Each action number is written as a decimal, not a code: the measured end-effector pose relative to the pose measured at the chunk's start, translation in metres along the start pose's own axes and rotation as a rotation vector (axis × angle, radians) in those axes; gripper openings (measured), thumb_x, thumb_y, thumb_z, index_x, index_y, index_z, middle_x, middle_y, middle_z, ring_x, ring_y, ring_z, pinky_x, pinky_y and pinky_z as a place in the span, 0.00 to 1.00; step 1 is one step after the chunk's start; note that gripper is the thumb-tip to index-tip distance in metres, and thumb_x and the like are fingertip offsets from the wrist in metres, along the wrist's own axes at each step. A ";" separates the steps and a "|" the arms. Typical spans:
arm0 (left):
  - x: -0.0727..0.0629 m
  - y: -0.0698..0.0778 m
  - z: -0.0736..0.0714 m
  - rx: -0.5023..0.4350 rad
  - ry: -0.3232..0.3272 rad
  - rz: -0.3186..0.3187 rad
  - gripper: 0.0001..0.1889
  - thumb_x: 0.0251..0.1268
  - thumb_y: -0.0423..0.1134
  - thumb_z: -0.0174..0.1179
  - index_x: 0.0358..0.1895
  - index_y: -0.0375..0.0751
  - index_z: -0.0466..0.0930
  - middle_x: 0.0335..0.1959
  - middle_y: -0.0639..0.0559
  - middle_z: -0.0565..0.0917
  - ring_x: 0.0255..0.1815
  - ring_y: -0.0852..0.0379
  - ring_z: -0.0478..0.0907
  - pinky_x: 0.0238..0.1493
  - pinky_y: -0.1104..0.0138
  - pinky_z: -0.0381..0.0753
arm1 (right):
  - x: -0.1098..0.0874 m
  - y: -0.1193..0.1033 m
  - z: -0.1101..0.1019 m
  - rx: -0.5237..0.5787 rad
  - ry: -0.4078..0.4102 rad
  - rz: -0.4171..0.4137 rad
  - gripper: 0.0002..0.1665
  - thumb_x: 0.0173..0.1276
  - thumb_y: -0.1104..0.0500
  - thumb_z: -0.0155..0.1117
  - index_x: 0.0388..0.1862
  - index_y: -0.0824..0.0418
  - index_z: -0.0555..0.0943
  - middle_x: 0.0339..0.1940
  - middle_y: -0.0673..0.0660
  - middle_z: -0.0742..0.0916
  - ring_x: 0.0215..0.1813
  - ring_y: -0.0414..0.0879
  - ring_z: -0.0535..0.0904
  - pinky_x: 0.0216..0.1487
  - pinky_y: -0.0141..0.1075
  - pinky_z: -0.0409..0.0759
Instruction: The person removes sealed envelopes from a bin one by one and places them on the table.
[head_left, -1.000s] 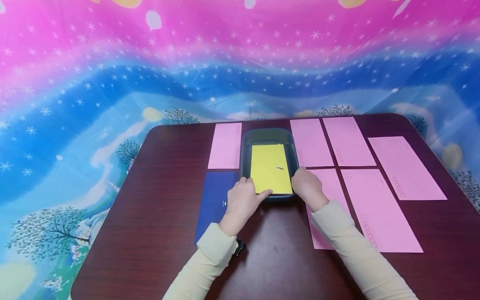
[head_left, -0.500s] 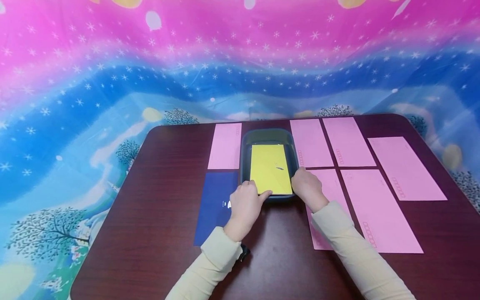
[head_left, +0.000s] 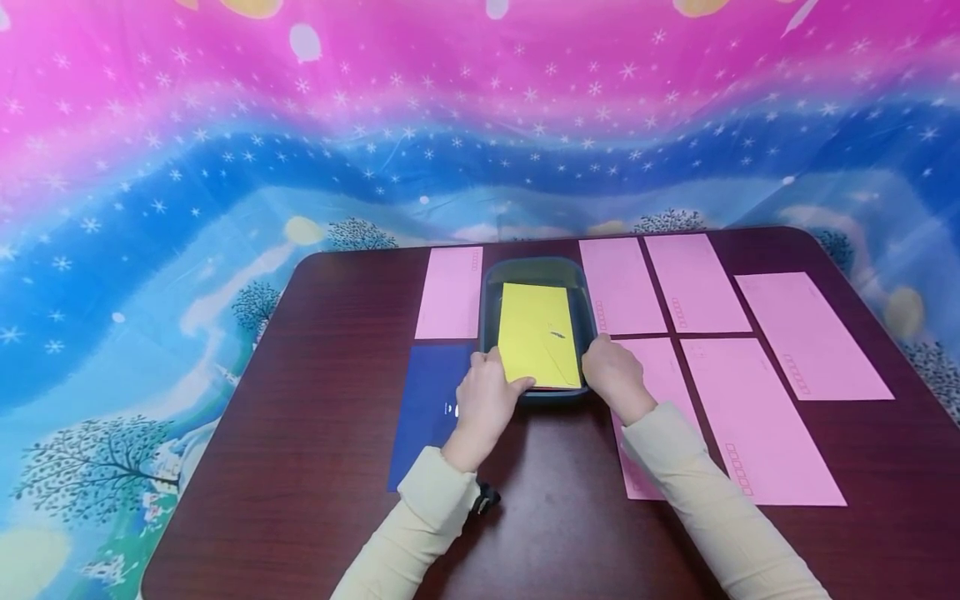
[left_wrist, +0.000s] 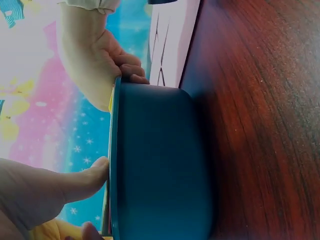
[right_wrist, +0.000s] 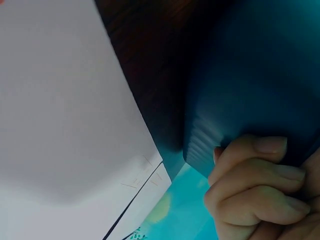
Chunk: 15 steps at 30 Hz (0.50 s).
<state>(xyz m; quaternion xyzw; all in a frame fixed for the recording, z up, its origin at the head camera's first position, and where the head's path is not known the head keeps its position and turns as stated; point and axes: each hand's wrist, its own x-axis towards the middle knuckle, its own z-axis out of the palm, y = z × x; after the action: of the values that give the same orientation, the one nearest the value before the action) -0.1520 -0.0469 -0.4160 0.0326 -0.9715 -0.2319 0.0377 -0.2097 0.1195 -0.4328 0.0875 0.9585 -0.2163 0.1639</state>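
A dark teal plastic bin (head_left: 534, 268) stands on the table between my hands. On top in it lies a yellow envelope (head_left: 534, 329), and a thin red edge shows under its near side. My left hand (head_left: 487, 400) pinches the envelope's near left corner, thumb along its near edge. The left wrist view has the thumb (left_wrist: 90, 181) at the bin's rim. At the bin's near right side, my right hand (head_left: 613, 372) grips the wall with curled fingers, which the right wrist view shows against the bin's outside (right_wrist: 250, 65).
Pink envelopes (head_left: 750, 417) lie spread to the right of the bin, and one pink envelope (head_left: 448, 292) lies to its left. A dark blue envelope (head_left: 423, 417) is partly behind my left hand. A patterned cloth (head_left: 480, 108) hangs behind the wooden table (head_left: 300, 400).
The yellow envelope has shifted slightly to the far left; a diagonal line now crosses its near right part, and red shows beneath it. My left hand moved slightly with it; the right stayed still.
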 end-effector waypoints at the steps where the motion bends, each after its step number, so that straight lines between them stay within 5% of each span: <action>1: 0.001 -0.001 0.000 -0.027 -0.003 -0.008 0.32 0.50 0.52 0.72 0.53 0.32 0.76 0.41 0.39 0.79 0.33 0.48 0.80 0.32 0.57 0.81 | 0.000 0.000 0.000 0.002 0.001 0.001 0.25 0.73 0.60 0.42 0.59 0.79 0.65 0.32 0.67 0.78 0.32 0.56 0.77 0.26 0.37 0.73; 9: 0.013 -0.006 -0.005 -0.303 -0.098 -0.099 0.24 0.49 0.45 0.73 0.46 0.35 0.79 0.37 0.40 0.79 0.34 0.50 0.73 0.27 0.65 0.69 | 0.000 0.000 0.001 0.012 0.004 -0.013 0.24 0.72 0.60 0.43 0.58 0.79 0.66 0.30 0.67 0.78 0.32 0.56 0.77 0.25 0.36 0.72; 15: 0.017 -0.008 -0.005 -0.345 -0.130 -0.140 0.32 0.48 0.44 0.74 0.56 0.31 0.76 0.46 0.37 0.81 0.40 0.48 0.77 0.37 0.61 0.76 | -0.001 -0.001 0.000 0.011 -0.005 -0.006 0.24 0.72 0.60 0.44 0.58 0.79 0.66 0.28 0.65 0.77 0.30 0.55 0.77 0.24 0.35 0.72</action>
<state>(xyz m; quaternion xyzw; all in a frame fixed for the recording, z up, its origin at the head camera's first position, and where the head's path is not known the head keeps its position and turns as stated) -0.1680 -0.0576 -0.4139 0.0781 -0.9130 -0.3988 -0.0362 -0.2092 0.1187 -0.4324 0.0849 0.9571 -0.2222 0.1653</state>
